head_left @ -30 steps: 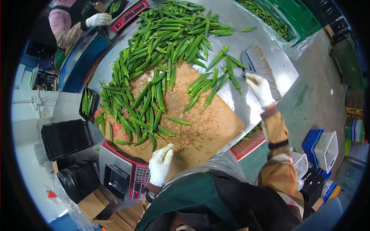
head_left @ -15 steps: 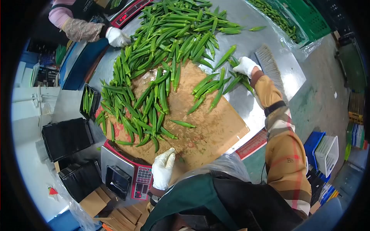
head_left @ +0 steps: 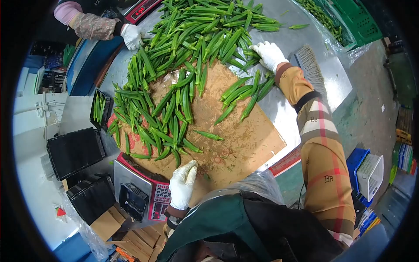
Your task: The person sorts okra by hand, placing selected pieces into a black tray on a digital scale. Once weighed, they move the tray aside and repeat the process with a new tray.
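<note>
Green okra pods (head_left: 174,43) lie in a large heap over the metal table and a worn cardboard sheet (head_left: 244,153). My gloved right hand (head_left: 269,56) is at the heap's right edge, its fingers curled over several okra pods (head_left: 249,58); the undersides of the fingers are hidden. A smaller group of okra (head_left: 240,96) lies just below that hand. My gloved left hand (head_left: 182,185) hovers by the cardboard's near edge, thumb and fingers drawn together, with nothing visible in them. One loose okra pod (head_left: 208,135) rests on the cardboard above it.
Left of my left hand stands a red-rimmed scale (head_left: 161,196) with a black tray (head_left: 133,201) on it. A brush (head_left: 310,65) lies to the right. Across the table, a co-worker's gloved hand (head_left: 132,36) touches the heap near another scale (head_left: 142,9). A green crate (head_left: 358,22) holds more okra.
My right hand has moved up and left from the small okra group to the heap's edge, and some pods there have shifted. My left hand has barely moved. The view has shifted slightly.
</note>
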`<state>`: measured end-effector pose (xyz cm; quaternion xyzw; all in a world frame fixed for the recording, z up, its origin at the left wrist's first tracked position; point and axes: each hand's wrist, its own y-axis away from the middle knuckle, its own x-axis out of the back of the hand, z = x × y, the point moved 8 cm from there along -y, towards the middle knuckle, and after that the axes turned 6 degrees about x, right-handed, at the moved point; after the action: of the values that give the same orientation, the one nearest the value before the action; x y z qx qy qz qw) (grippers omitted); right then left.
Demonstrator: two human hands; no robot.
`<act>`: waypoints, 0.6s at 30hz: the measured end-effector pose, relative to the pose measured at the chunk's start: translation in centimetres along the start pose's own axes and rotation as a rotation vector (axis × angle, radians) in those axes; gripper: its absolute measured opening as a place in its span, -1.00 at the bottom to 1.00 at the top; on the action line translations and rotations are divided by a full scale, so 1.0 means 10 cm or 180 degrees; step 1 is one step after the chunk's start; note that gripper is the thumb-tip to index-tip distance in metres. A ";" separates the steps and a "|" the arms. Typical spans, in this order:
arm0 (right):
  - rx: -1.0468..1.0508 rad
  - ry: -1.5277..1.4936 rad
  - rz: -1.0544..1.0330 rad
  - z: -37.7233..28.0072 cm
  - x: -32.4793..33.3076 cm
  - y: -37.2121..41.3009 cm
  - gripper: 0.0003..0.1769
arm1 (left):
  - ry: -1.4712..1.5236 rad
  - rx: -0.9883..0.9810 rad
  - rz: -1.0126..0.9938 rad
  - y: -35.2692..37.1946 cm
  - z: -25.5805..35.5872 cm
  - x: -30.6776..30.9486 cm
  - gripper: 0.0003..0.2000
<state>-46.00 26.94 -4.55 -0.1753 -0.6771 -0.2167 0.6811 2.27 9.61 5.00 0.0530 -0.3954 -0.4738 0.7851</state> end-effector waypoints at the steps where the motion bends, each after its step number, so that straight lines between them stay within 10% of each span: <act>1: 0.0132 0.0144 -0.0240 0.01 -0.02 0.04 -0.55 | 0.0041 -0.0008 0.0002 -0.01 -0.06 -0.01 -0.74; 18: 0.0560 -0.0119 0.0012 -0.76 0.13 1.34 -0.84 | 0.0071 -0.0186 -0.0063 -0.04 0.08 -0.10 -0.76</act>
<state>-32.47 34.18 -2.70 -0.1202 -0.7058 -0.1518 0.6815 1.25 10.40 4.85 0.0392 -0.3720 -0.4923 0.7860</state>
